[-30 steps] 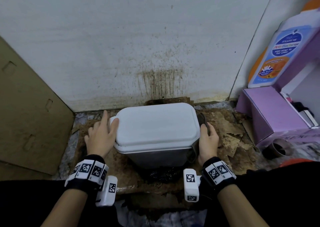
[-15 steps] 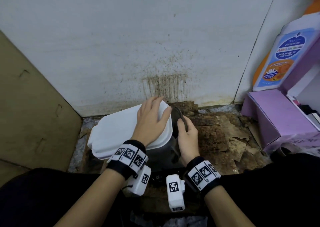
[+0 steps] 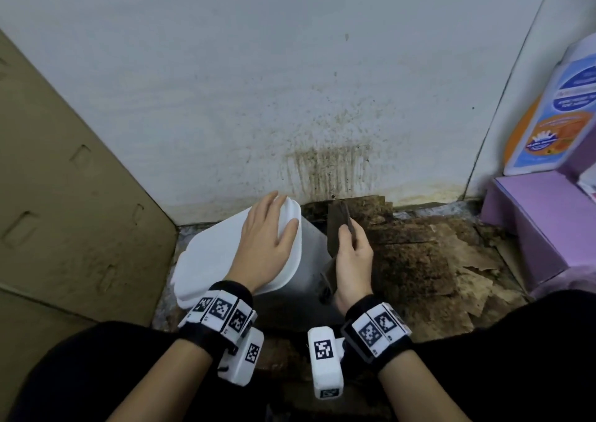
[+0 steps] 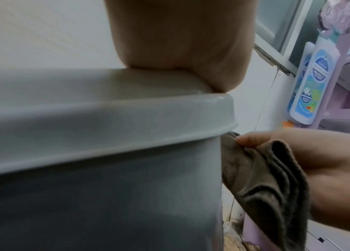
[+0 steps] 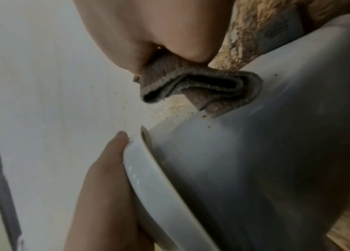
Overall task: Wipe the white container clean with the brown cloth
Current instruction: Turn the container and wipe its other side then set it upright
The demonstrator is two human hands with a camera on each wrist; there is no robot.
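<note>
The white container (image 3: 309, 260) leans over to the left on the dirty floor, its white lid (image 3: 209, 260) closed. My left hand (image 3: 271, 228) lies flat on the lid with straight fingers that reach its far edge. My right hand (image 3: 350, 239) pinches the folded brown cloth (image 3: 337, 231) and holds it against the container's right side wall. In the left wrist view the cloth (image 4: 266, 178) hangs just under the lid rim (image 4: 127, 122). In the right wrist view the cloth (image 5: 202, 86) touches the container wall (image 5: 277, 152), which has a few small specks on it.
A stained white wall (image 3: 322, 115) stands right behind the container. Brown cardboard (image 3: 64, 212) leans at the left. A purple box (image 3: 541, 225) and a soap bottle (image 3: 554, 118) stand at the right. Torn, soiled cardboard (image 3: 419, 260) covers the floor.
The container was tipped and turned to the left. My left hand moved from its left end onto the lid. My right hand brought the cloth further along the side wall.
</note>
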